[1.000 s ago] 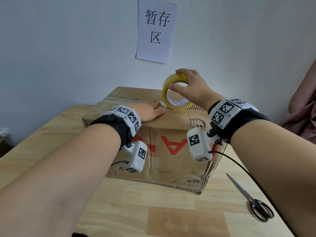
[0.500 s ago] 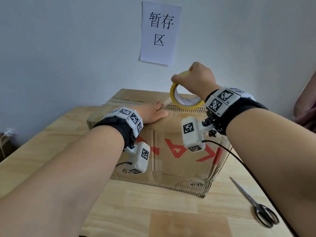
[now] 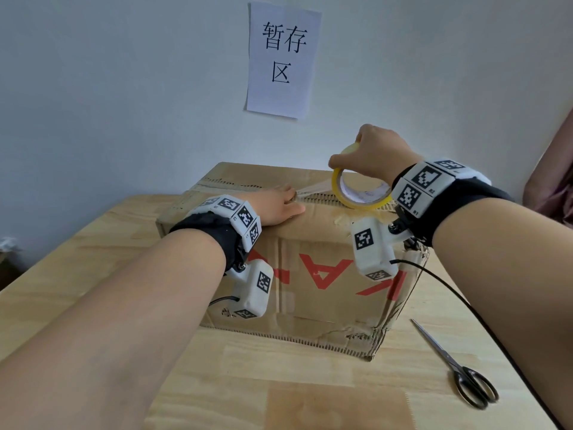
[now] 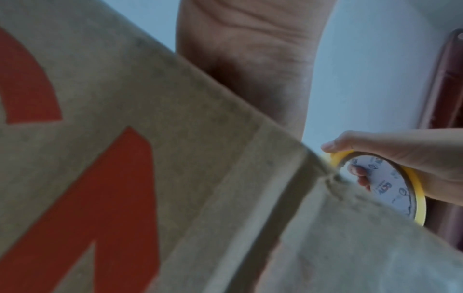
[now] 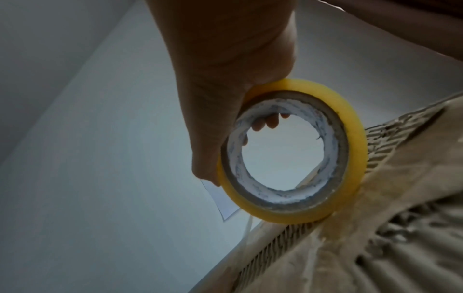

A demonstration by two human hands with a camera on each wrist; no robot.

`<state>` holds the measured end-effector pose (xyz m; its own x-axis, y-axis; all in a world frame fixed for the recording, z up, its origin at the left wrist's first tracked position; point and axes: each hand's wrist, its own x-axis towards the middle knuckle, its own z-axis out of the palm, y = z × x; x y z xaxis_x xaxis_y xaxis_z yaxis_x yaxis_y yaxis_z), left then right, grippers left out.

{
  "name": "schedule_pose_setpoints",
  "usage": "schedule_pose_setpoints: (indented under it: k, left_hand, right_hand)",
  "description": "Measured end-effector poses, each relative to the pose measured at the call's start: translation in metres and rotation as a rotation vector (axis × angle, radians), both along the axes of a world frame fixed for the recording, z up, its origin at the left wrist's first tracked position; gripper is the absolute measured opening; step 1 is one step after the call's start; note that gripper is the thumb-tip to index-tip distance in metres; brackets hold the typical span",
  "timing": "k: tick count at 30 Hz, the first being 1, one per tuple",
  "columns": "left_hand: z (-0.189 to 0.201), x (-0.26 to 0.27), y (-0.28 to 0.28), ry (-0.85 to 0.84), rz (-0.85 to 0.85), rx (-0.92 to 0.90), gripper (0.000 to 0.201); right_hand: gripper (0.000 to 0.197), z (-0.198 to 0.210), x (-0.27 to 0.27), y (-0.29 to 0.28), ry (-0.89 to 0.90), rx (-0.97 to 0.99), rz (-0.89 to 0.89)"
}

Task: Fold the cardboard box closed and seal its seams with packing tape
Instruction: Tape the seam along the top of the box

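A brown cardboard box with red letters stands on the wooden table, its top flaps folded down. My left hand lies flat on the top near the centre seam, fingers pressing down the end of a clear tape strip. The strip runs right to a yellow tape roll, which stands on edge on the box top. My right hand grips the roll from above, thumb outside and fingers through the core. The right wrist view shows the roll touching the box's torn, corrugated edge.
Black-handled scissors lie on the table to the right of the box. A paper sign hangs on the wall behind. A pinkish-brown cloth shows at the right edge. A black cable trails from my right wrist.
My right hand has drawn the roll to the right along the box top, away from my left hand, pulling out a strip of tape. My left hand has stayed in place.
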<state>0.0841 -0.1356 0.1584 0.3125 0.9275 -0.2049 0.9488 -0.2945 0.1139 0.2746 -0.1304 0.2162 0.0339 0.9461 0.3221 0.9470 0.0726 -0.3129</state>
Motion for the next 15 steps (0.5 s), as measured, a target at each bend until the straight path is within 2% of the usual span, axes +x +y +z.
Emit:
schedule_pose_setpoints:
  k: [3, 8, 12, 15]
  left_hand:
    - [0.003, 0.003, -0.001, 0.028, 0.008, -0.007, 0.061]
    - [0.008, 0.009, -0.002, 0.027, 0.021, -0.016, 0.056]
    - [0.006, 0.021, -0.002, 0.067, 0.011, -0.004, 0.056]
    - [0.002, 0.031, -0.001, 0.092, 0.007, -0.019, 0.058]
  right_hand:
    - [0.059, -0.004, 0.002, 0.001, 0.001, 0.029, -0.049]
    - [0.073, -0.013, 0.014, -0.007, 0.301, 0.047, -0.051]
    - [0.068, -0.023, 0.015, -0.003, 0.503, -0.036, -0.044]
    - [0.062, -0.024, 0.011, -0.001, 0.531, -0.032, -0.029]
